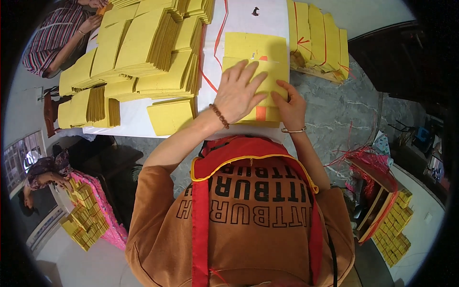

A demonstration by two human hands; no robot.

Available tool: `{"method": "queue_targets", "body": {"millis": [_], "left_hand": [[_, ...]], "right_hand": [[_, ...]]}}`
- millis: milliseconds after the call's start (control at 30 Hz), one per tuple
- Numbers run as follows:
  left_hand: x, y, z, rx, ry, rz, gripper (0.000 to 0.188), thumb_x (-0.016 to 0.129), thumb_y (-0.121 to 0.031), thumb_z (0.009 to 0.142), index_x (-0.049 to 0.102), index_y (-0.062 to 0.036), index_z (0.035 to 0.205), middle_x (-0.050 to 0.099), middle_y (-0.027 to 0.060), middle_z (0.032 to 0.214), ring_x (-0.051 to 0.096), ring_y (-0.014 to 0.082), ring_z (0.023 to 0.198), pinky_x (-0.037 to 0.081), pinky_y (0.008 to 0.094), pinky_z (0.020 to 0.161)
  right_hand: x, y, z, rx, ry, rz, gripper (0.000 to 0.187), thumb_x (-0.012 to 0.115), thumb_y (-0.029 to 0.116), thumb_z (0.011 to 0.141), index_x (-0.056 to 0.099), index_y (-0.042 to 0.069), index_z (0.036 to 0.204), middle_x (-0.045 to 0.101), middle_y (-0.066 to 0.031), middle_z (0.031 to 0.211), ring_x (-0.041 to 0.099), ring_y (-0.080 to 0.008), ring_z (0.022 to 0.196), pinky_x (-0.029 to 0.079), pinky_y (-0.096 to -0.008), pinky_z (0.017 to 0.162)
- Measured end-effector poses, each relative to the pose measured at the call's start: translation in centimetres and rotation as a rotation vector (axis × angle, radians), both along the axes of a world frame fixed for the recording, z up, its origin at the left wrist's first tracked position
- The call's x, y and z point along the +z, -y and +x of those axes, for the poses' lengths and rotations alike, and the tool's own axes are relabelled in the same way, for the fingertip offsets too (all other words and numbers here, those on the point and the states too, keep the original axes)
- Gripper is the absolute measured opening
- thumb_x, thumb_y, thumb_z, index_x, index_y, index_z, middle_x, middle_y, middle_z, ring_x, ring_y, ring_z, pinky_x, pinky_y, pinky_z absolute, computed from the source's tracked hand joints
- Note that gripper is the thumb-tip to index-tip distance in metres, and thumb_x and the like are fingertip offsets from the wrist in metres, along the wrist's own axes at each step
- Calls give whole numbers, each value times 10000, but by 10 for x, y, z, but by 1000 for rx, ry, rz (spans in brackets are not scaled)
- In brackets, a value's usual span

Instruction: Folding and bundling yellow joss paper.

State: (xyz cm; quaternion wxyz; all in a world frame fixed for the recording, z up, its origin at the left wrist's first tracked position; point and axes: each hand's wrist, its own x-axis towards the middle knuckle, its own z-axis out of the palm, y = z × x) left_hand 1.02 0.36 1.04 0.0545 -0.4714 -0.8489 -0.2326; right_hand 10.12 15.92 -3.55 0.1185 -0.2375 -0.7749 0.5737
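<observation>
Yellow paper sheets [273, 72] lie overlapping at the table's front edge, with an orange-red strip [260, 114] showing down their middle. My left hand [239, 93] is spread flat on top of them, fingers apart and pointing away from me. At the right edge of the paper rests my right hand [290, 107]. Its thumb and index finger stand apart on the sheet, while the other fingers are partly hidden. Neither hand visibly grips anything. Left of my left forearm lies a smaller yellow paper bundle [170, 117].
Tall yellow paper stacks [143, 43] cover the table's left side. Tied yellow bundles [318, 38] stand to the right. Red string [219, 40] runs along the white tabletop [244, 19]. A person's arm [71, 50] reaches in at far left; red strands [366, 167] hang on a rack at right.
</observation>
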Motion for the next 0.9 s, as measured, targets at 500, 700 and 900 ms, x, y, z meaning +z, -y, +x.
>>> {"method": "queue_targets", "body": {"millis": [500,700,900], "left_hand": [[-28,7,0,-56,-73,-72,502,552,-395,819,467,-132,1238,392,143,1295,331,335,1197,273,473,960],[-19,11,-4,-237,-111,-151,536,585,-360,787,469,-53,1210,443,151,1205,418,309,1081,349,413,880],[-23,-5,17,-51,-388,-236,546,621,-172,663,489,18,1157,556,184,1045,556,250,875,475,316,690]], "right_hand": [[3,21,44,437,-37,990,576,504,425,836,432,46,1263,378,-101,1363,316,-263,1286,165,-598,1001],[2,1,39,490,-139,604,521,499,307,872,402,1,1283,377,-163,1354,329,-271,1277,228,-425,1047],[9,-3,38,167,-237,139,499,508,149,877,344,2,1325,372,-150,1359,390,-254,1226,283,-341,1016]]}}
